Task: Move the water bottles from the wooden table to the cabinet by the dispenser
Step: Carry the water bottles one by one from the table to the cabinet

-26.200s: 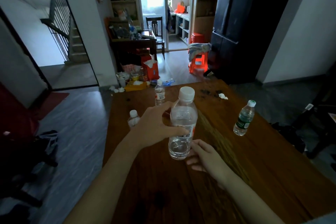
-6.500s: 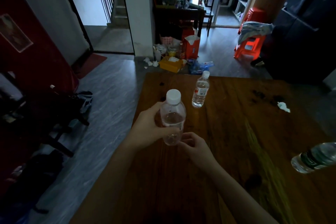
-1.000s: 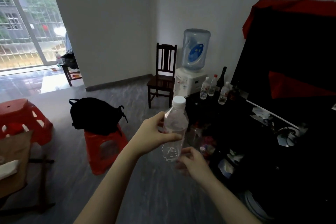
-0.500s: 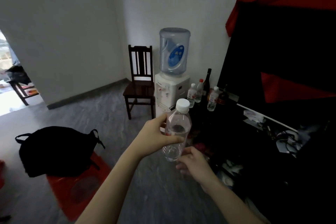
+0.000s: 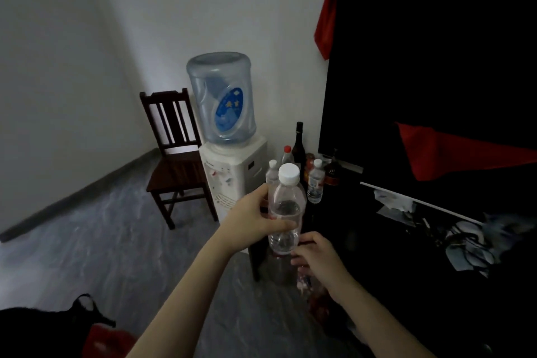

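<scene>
Holding our water bottle (image 5: 286, 209) upright before the dispenser (image 5: 232, 166), left hand (image 5: 255, 219) wrapped round it, right hand (image 5: 318, 256) loosely cupped at its base, cabinet (image 5: 377, 241) right of dispenser.

Home living room indicated: water dispenser (image 5: 232, 154) set in corner, wooden chair (image 5: 174, 154) beside it, dark cabinet (image 5: 377, 241) cluttered with bottles (image 5: 299, 145), red-draped screen (image 5: 436, 81) above.
</scene>
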{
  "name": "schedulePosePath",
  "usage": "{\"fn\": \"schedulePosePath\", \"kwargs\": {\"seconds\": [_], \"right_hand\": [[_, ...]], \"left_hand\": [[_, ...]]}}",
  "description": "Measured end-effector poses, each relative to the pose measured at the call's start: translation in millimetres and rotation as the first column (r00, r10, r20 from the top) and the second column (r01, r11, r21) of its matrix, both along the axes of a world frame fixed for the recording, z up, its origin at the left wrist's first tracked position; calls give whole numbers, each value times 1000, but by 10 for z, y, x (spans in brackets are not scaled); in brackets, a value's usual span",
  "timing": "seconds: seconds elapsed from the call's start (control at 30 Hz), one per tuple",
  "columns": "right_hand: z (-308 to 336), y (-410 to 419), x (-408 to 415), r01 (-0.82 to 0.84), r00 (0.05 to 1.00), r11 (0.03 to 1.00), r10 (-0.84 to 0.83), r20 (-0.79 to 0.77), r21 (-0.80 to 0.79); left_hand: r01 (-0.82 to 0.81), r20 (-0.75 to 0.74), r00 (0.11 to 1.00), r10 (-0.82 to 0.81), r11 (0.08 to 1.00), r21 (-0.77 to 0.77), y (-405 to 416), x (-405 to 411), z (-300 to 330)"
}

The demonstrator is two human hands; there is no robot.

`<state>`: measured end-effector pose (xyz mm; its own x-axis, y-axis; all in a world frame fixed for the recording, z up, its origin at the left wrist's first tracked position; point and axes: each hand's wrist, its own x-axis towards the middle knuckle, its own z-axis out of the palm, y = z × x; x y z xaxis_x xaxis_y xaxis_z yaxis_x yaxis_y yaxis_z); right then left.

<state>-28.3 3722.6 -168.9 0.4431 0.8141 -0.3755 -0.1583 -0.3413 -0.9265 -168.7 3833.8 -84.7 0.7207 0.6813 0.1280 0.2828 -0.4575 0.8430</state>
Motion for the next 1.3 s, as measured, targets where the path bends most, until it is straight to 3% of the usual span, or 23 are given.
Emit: {"fn": "schedulePosePath", "kwargs": {"seconds": [0.27,0.83,1.3], "right_hand": [[-244,648,512,45,999,997,-47,-28,-69],[-740,2353,1238,362,926,916,-374,-42,-176],[-1547,2598,1455,472,845,801,-530,-69,-367]], "left_hand": [[77,-47,996,-79,996,-53,783,598,-276],[416,-76,899,-432,894,-165,2834,1800,-819],[531,-95,816,-571,803,-270,3164,2320,-1839]]}}
